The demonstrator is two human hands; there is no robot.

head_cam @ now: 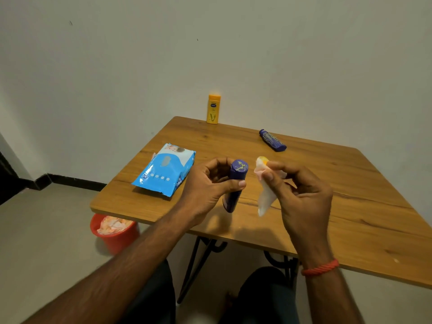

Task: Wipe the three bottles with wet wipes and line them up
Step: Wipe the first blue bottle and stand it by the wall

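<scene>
The left hand (pixel 210 183) wraps its fingers and thumb round the middle of a purple bottle (pixel 235 185) and holds it up just to the right of the blue pack of wipes (pixel 163 170), which lies on the table (pixel 350 206). A bit further right of the pack, the right hand (pixel 301 195) pinches a wet wipe (pixel 265 197) by its bunched top, and the rest hangs down. The wipe and the bottle are near each other but not touching. The bottle looks small, hard and smooth, so it is likely light, and it may get slippery once it is wet. A firm hold round the middle seems best, so the cap and the bottom stay free to rub. The wipe is thin, soft and floppy, so it needs to be spread over the fingers to rub well. Behind the pack, a yellow bottle (pixel 214 109) stands up at the far edge. The other purple bottle (pixel 272 140) lies on its side, behind the pack and far to its right. Below the pack, a red bin (pixel 117 237) sits on the floor.
</scene>
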